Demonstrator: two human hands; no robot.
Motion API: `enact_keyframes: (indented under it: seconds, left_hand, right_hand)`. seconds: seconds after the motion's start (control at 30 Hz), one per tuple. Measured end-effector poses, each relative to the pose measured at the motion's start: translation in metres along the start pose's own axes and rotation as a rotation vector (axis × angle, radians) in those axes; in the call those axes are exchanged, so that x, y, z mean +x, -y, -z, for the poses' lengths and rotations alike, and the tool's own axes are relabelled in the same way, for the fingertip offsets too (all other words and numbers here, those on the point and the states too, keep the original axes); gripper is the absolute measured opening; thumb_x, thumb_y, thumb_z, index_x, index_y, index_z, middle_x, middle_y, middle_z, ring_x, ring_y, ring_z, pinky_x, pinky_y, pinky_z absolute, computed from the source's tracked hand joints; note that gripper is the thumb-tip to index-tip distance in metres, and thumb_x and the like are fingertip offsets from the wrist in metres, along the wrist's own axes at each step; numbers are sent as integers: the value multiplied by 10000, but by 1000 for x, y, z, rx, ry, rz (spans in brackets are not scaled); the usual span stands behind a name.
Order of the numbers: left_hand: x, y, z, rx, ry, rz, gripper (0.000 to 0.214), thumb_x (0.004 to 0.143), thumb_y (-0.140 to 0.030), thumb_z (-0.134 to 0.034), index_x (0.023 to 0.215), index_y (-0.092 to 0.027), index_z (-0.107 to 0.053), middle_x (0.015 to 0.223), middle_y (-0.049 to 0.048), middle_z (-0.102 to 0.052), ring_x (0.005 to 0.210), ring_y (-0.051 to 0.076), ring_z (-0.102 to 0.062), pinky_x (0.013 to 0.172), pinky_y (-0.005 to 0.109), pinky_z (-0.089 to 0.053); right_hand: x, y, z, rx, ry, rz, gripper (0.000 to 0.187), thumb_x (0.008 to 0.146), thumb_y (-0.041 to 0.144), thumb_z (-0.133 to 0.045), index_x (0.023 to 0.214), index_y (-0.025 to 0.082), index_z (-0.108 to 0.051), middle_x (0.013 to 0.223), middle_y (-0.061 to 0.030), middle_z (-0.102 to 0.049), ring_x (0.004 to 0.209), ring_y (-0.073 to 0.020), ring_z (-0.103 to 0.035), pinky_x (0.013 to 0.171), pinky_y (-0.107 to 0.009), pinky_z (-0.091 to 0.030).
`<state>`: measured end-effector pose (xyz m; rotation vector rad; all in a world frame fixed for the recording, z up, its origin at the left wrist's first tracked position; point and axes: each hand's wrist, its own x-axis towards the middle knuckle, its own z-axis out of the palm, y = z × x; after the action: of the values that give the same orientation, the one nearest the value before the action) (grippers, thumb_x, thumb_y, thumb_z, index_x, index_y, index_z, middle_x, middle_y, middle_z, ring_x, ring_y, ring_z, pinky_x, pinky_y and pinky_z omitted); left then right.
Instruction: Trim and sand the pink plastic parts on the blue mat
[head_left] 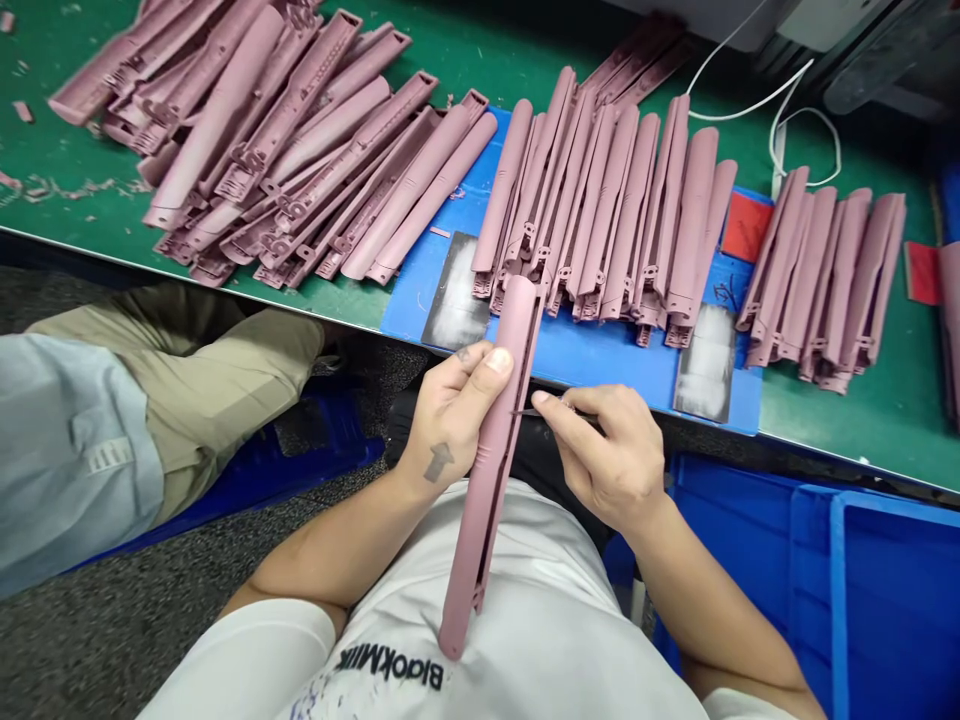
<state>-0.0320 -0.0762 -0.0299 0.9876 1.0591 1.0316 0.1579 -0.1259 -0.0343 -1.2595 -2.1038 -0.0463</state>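
Fiddly handwork on show here: a long mauve moulded plastic part [491, 460] is gripped near its upper end by the left hand [450, 410], with the thumb laid across it, while its lower end is angled down over a white T-shirt [525, 600]. A small blade [525, 412] is pinched in the right hand [607, 460], and its tip is held right at the part's edge, so both hands are closed on something.

Just ahead, the front edge of a green workbench [45, 180] runs across the view, with a blue mat [600, 365] hanging slightly over it. Rows of matching mauve parts [600, 210] are laid out on the mat, and a big heap [262, 150] is piled to the left. Loose trimmings [60, 185] are scattered near that heap.

Room is pretty limited: the hands are worked in the gap below the bench edge. A blue plastic crate [885, 600] sits low on the right, and a neighbour's khaki-trousered leg [187, 370] is seen on the left.
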Motion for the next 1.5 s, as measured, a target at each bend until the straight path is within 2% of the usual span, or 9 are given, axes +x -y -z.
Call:
enact_keyframes:
  seconds: [0.37,0.6,0.7,0.83,1.0,1.13,1.3,1.4,1.5]
  left_hand:
    - [3,-3,-6,35,-65,44,526,996,-656,-711,755,-192,-657,613,-2,-585,509,119,-475,469,275,-342]
    - [28,-6,-34,-126,-149,-44,508,1035,-658,-616,890,-182,-717,581,14,-620,521,150,-558,467,254,-426]
    - [34,-1,-47,-167,43,-78,502,1008,-682,-661,1088,-189,-708,698,16,-673,609,162,-619,533,255,-514]
    - [46,2,-57,-5,313,6,596,834,-438,-953,1303,-211,-665,866,12,-743,747,154,-697,642,237,-590]
    - [102,-33,-59,-39,-45,-159,366,946,-492,-822,1176,-221,-738,786,-2,-762,672,152,-693,620,281,-576]
    - [131,-54,-44,170,-321,-550,257,1041,-406,-694,1277,-321,-751,1249,-40,-785,1139,219,-743,941,401,-617]
    - [112,-32,-37,853,255,-742,416,1016,-286,-724,1428,-254,-674,1453,101,-718,1362,323,-678,1193,528,-522]
    - [108,-21,-38,1003,386,-824,505,1057,-291,-673,1547,-243,-562,1545,155,-654,1453,335,-615,1223,538,-496]
    - [113,-19,-39,1112,541,-897,614,1025,-495,-729,1568,-262,-562,1653,167,-583,1566,408,-512,1288,628,-405]
  right_hand:
    - [-37,9,9,386,138,39,333,997,88,-590,1276,215,-721,935,-71,-764,789,-200,-667,705,-353,-496]
    - [-24,23,5,961,266,-674,387,948,537,-795,1163,228,-705,770,31,-671,631,-133,-599,591,-254,-488]
    - [-16,15,6,1031,251,-802,338,923,531,-788,989,224,-663,708,51,-644,593,-116,-552,596,-248,-472]
    - [-18,0,21,904,157,-861,261,875,427,-774,916,233,-605,676,75,-601,549,-90,-465,541,-222,-393]
    - [-13,-25,47,809,242,-797,220,829,362,-772,851,248,-585,611,106,-530,513,-81,-401,526,-221,-350]
    - [30,-65,61,471,237,-826,256,904,424,-760,848,258,-573,593,92,-507,512,-111,-427,546,-259,-332]
    - [90,-106,56,75,279,-887,373,966,592,-767,854,255,-651,618,19,-618,608,-201,-580,626,-307,-339]
    - [88,-121,61,142,210,-893,353,1034,604,-693,991,259,-759,734,0,-724,633,-190,-619,653,-302,-373]
    - [67,-133,74,138,149,-963,392,1071,581,-626,911,249,-762,682,15,-690,592,-171,-582,616,-292,-358]
